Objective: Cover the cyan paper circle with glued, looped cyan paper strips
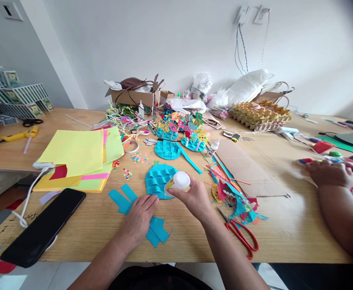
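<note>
My right hand (pixel 196 197) is closed around a white glue bottle (pixel 180 181), tipped with its round base towards me. Beneath the bottle lies a round turquoise paper piece (pixel 156 177) with raised, wavy strips across it. My left hand (pixel 141 213) rests flat, fingertips at the near edge of that piece, partly covering several loose turquoise paper strips (pixel 158 231). The bottle's nozzle is hidden. Farther back lies a similar turquoise disc (pixel 167 150) with a long strip beside it. Red-handled scissors (pixel 239 233) lie right of my right hand, by colourful paper scraps (pixel 239 203).
Yellow sheets (pixel 73 151) and a black phone (pixel 45 225) lie left. Behind are confetti (pixel 138 158), a tape roll (pixel 130 146), a small glue bottle (pixel 213 148) and decorated discs (pixel 194 141). Cardboard (pixel 248 169) and egg trays (pixel 261 114) lie right, near another person's hand (pixel 330 173).
</note>
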`<state>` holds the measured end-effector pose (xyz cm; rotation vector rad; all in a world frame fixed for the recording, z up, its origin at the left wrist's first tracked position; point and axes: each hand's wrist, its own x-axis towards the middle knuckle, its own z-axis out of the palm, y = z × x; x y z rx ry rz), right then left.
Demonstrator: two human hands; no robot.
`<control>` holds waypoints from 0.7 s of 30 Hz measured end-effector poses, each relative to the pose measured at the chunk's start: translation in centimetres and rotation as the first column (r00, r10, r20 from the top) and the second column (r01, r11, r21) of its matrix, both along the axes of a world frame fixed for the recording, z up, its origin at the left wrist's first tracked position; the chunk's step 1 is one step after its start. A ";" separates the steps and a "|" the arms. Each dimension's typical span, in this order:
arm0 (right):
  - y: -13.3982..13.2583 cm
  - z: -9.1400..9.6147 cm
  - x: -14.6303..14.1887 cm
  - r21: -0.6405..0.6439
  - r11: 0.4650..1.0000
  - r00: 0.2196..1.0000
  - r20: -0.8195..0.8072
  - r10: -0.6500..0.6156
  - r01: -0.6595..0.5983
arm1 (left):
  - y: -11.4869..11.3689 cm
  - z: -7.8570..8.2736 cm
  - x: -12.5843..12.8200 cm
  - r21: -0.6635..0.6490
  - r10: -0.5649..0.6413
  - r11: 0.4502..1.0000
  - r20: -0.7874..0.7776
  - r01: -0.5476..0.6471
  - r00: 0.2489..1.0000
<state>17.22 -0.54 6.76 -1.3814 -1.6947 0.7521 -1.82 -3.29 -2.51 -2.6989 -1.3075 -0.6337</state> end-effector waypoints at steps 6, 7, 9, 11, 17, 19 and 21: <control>-0.1 0.0 0.6 0.008 0.999 0.998 0.046 -0.044 0.044 | 0.1 0.0 -0.1 -0.020 0.002 1.000 -0.015 -0.003 1.000; 0.0 -0.1 0.7 0.010 0.999 0.998 0.051 -0.048 0.047 | 0.1 0.0 -0.1 -0.020 0.001 1.000 -0.016 -0.002 1.000; 0.1 -0.5 0.8 0.013 0.998 0.997 0.056 -0.055 0.054 | 0.1 -0.1 -0.1 -0.017 -0.001 1.000 -0.019 0.001 1.000; 0.1 -0.7 0.8 0.009 0.998 0.997 0.057 -0.055 0.054 | 0.2 -0.2 -0.2 -0.016 -0.006 1.000 -0.021 0.005 1.000; 0.2 -0.9 0.9 -0.023 0.999 0.996 0.074 -0.043 0.044 | 0.2 -0.4 -0.2 -0.037 -0.007 0.999 -0.026 0.006 1.000; 0.2 -0.8 0.9 -0.023 0.999 0.996 0.079 -0.045 0.047 | 0.2 -0.4 -0.2 -0.033 -0.013 0.999 -0.044 0.012 0.999; 0.2 -0.8 0.9 -0.025 0.999 0.996 0.074 -0.042 0.044 | 0.2 -0.3 -0.2 -0.026 -0.016 1.000 -0.065 0.015 0.998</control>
